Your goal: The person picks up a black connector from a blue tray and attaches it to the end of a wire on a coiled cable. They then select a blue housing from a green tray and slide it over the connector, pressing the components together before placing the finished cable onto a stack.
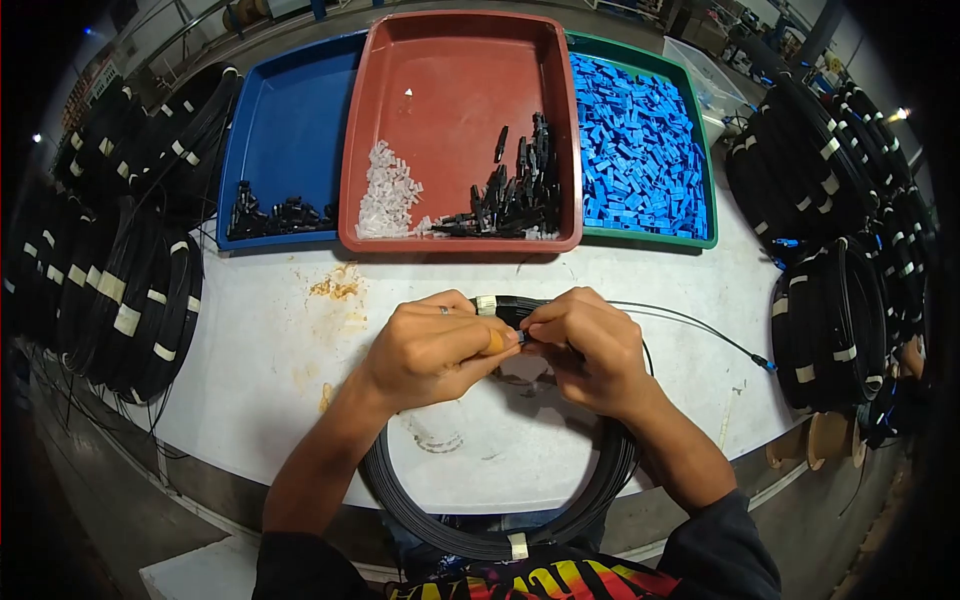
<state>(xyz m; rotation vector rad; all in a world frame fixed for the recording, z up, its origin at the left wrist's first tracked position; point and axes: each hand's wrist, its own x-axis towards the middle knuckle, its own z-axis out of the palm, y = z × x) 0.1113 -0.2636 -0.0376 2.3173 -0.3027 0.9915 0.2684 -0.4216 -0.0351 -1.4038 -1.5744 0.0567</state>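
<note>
My left hand [425, 350] and my right hand [595, 350] meet above the cable coil, fingers closed in a pinch. Between the fingertips is a small dark-and-blue cable connector [522, 337], mostly covered by them. A yellowish band wraps one finger of my left hand, and a ring sits on another. The coil of black cable [400, 500] leans over the table's front edge towards my lap, bound with pale tape [518, 546]. From the coil a cable end runs right to a blue-tipped connector [765, 364] lying on the table.
Behind my hands stand a blue tray [290, 100] with black parts, a red tray [460, 90] with clear and black pieces, and a green tray [712, 225] full of blue pieces. Cable coils [120, 290] are stacked left, and more coils [830, 320] right. The white table [270, 370] has brown stains.
</note>
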